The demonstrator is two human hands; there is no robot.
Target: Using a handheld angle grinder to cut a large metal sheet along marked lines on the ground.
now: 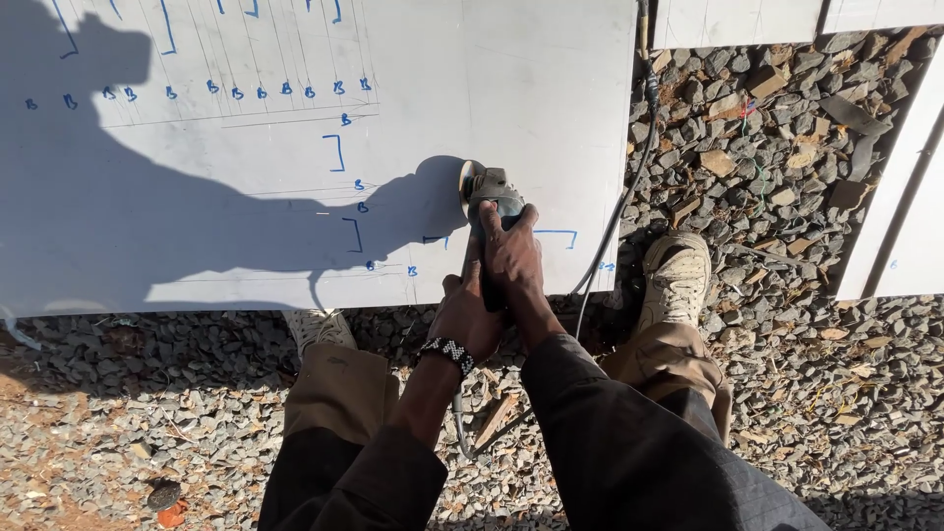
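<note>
A grey angle grinder (pixel 489 190) rests with its disc on a large white sheet (pixel 295 147) that lies flat on gravel and bears blue pen marks and thin drawn lines. My right hand (pixel 511 256) grips the grinder's body from above, fingers pointing toward the disc. My left hand (pixel 464 317), with a beaded black-and-white wristband, holds the rear of the tool just behind the right hand. The grinder's cable (pixel 629 187) runs off the sheet's right edge and loops back past my right shoe.
Grey gravel (pixel 787 147) surrounds the sheet. My left shoe (pixel 320 324) sits at the sheet's near edge, my right shoe (pixel 677 275) beside its right corner. More white panels (pixel 905 216) lie at the right and top right. My shadow covers the sheet's left half.
</note>
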